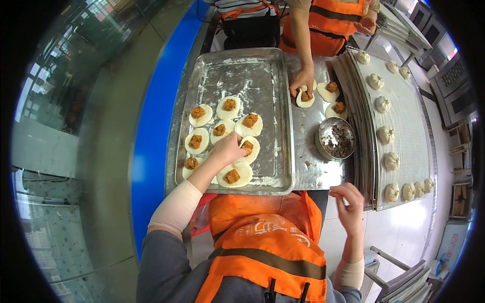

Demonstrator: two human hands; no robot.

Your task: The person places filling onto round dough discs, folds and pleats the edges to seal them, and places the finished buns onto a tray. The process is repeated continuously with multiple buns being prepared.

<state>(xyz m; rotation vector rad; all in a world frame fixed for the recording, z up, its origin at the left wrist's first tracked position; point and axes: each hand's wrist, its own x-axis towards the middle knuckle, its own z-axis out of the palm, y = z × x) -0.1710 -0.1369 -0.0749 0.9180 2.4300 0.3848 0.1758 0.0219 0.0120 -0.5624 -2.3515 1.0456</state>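
Note:
My left hand point(229, 149) reaches over the metal baking tray point(288, 151), its fingers at the left edge of a dough round with orange-brown filling point(253, 148); whether they grip the dough cannot be told. Around it on the floured tray lie several more flat dough rounds point(235, 175), each visible filling in a small lump. My right hand point(349, 200) is raised beyond the table's near edge, right of the tray, fingers curled and nothing visible in them. Ahead of it, on the steel tabletop point(303, 174), stands a metal bowl point(317, 146) with dark chopped filling.
A co-worker's hand point(303, 80) touches a filled dough round point(305, 101) beyond the bowl, near other filled rounds point(328, 92). At the right, pleated buns point(386, 135) sit on a mesh-covered stack of boards point(409, 151). A blue strip point(151, 132) borders the table's left side.

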